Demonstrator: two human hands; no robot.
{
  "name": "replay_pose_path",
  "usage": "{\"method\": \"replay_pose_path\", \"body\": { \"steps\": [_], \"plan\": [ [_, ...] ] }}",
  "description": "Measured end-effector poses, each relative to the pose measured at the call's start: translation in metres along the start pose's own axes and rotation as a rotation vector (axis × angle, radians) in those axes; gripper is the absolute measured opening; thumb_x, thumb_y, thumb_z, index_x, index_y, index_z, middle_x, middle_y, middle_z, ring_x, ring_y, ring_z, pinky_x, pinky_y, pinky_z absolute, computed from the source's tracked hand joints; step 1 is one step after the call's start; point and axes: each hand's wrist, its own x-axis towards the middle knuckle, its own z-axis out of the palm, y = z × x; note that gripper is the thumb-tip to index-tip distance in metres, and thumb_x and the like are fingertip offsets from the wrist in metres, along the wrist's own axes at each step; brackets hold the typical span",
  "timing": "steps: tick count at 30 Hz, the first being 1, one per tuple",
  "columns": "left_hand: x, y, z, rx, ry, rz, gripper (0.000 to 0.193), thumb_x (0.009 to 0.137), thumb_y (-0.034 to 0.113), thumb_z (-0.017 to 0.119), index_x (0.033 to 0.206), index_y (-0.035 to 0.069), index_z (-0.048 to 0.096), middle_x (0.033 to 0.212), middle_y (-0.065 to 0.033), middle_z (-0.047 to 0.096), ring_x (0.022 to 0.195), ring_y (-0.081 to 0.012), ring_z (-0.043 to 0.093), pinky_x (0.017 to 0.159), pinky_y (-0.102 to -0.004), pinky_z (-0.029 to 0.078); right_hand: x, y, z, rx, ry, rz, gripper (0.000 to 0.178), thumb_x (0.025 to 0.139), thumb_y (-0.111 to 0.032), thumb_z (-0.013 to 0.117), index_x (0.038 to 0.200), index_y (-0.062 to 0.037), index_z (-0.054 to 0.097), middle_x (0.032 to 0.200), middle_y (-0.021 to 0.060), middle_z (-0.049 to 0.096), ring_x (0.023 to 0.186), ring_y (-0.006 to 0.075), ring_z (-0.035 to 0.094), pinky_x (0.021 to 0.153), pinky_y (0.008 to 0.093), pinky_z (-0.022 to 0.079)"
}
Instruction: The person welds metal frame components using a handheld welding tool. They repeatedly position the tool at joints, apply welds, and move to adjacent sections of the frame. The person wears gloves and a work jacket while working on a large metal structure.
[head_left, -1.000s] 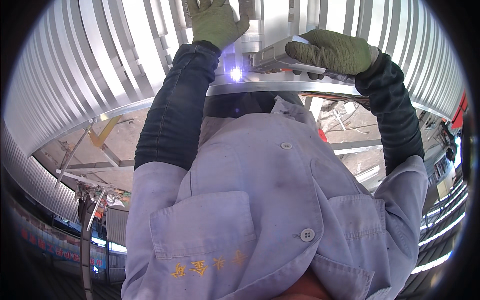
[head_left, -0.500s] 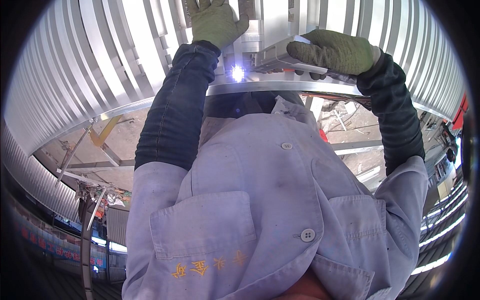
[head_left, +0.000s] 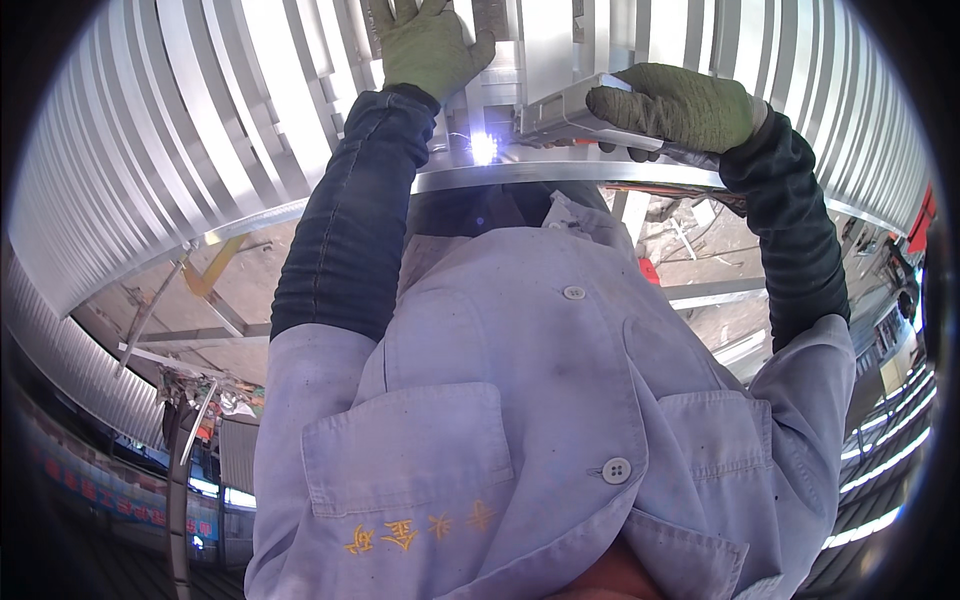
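Note:
My left hand (head_left: 430,50), in a green work glove, lies with its fingers spread on the silvery metal slats (head_left: 290,80) at the top of the view. In the same kind of glove, my right hand (head_left: 690,105) is closed around a boxy light-grey welding gun (head_left: 565,112). The gun points left, toward a glaring white-violet weld spot (head_left: 484,148) just above the near metal rail (head_left: 560,173). That spot sits below my left wrist. Glare hides the gun's tip and the joint itself.
Long rows of slats curve away to both sides. Below the rail are a yellow bracket (head_left: 213,266), metal bars (head_left: 715,290) and a littered floor (head_left: 700,235). A dark post (head_left: 178,500) stands at the lower left. Something red (head_left: 920,225) shows at the far right.
The weld spot has shifted slightly to the right. My right hand and the welding gun have moved a little the same way. My left hand has stayed almost in place.

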Motion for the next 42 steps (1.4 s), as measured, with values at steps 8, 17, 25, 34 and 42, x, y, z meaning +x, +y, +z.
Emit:
{"method": "replay_pose_path", "body": {
  "steps": [8,17,25,34,42],
  "plan": [
    [-0.006,-0.010,0.013,-0.138,0.235,0.031,0.073,0.100,0.060,0.069,0.129,-0.006,0.082,0.166,-0.0226,0.058,0.173,-0.0524,0.015,0.142,-0.0667,0.001,-0.042,-0.046,-0.010,0.096,0.066,0.333,0.103,0.105,-0.090,0.049,0.138,0.0051,0.072,0.109,0.0216,0.077,0.096,0.0329,0.077,0.087,0.0425,0.062],
    [-0.054,-0.122,0.005,-0.462,0.810,0.217,0.027,0.097,0.031,0.089,0.101,0.005,0.083,0.132,-0.0158,0.082,0.127,-0.0370,0.075,0.111,-0.0466,0.059,-0.049,-0.134,0.012,0.481,0.123,0.411,0.097,0.108,-0.087,0.048,0.138,0.0013,0.074,0.106,0.0164,0.080,0.098,0.0264,0.076,0.088,0.0396,0.059],
    [-0.184,-0.237,0.041,-0.514,0.732,-0.124,0.019,0.097,0.019,0.080,0.098,0.001,0.084,0.121,-0.0177,0.083,0.114,-0.0388,0.078,0.101,-0.0496,0.062,0.002,-0.185,0.039,0.460,0.173,0.444,0.108,0.105,-0.092,0.049,0.136,0.0101,0.068,0.108,0.0206,0.081,0.101,0.0263,0.080,0.090,0.0336,0.063],
    [-0.210,-0.264,0.053,-0.481,0.820,-0.142,0.015,0.098,0.017,0.081,0.096,0.003,0.082,0.120,-0.0124,0.083,0.112,-0.0361,0.079,0.097,-0.0487,0.063,0.086,-0.244,0.013,0.364,0.114,0.288,0.109,0.104,-0.097,0.033,0.122,0.0000,0.081,0.087,0.0119,0.074,0.082,0.0231,0.070,0.077,0.0383,0.056],
    [-0.206,-0.274,0.060,-0.545,0.750,-0.190,0.014,0.099,0.020,0.079,0.097,0.006,0.082,0.125,-0.0092,0.081,0.122,-0.0345,0.075,0.107,-0.0503,0.058,0.135,-0.267,0.002,0.371,0.037,0.282,0.098,0.110,-0.087,0.037,0.124,0.0007,0.079,0.088,0.0123,0.074,0.083,0.0222,0.071,0.078,0.0378,0.057]
  ]
}}
